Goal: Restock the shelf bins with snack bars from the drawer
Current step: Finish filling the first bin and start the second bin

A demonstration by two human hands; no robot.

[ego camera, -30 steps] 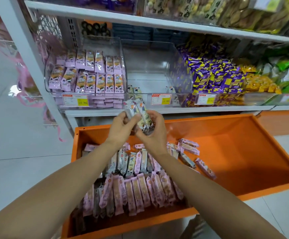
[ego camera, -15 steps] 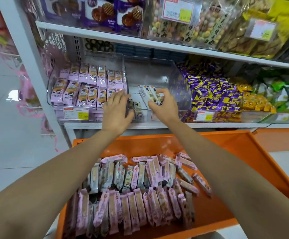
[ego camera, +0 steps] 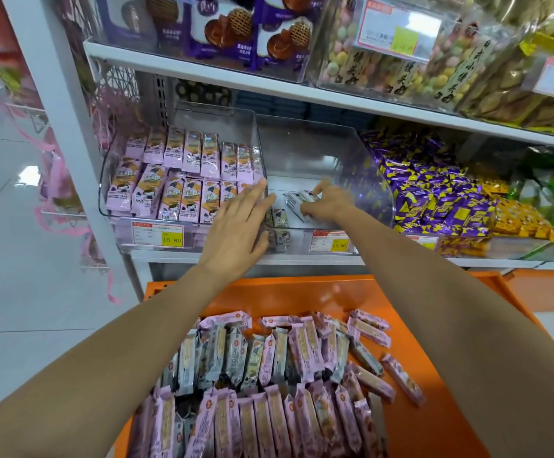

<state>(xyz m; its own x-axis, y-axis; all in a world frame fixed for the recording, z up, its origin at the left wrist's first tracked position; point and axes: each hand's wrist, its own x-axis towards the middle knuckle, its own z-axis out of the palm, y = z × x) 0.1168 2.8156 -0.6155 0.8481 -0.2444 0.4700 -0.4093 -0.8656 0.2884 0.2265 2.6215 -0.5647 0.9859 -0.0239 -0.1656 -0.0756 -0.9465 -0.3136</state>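
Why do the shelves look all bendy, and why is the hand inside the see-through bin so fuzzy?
Head view: the wide lens bends and tilts the shelf edges. Head view: the right hand and the snack bars it grips look smeared, probably motion blur. Head view: the clear bin has pale glare on its walls, and the floor shows a bright reflection.

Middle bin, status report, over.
Right hand grips snack bar bundle low inside clear middle bin. Left hand open, fingers straight at its front left corner. Loose bars already at front; nothing blocking.
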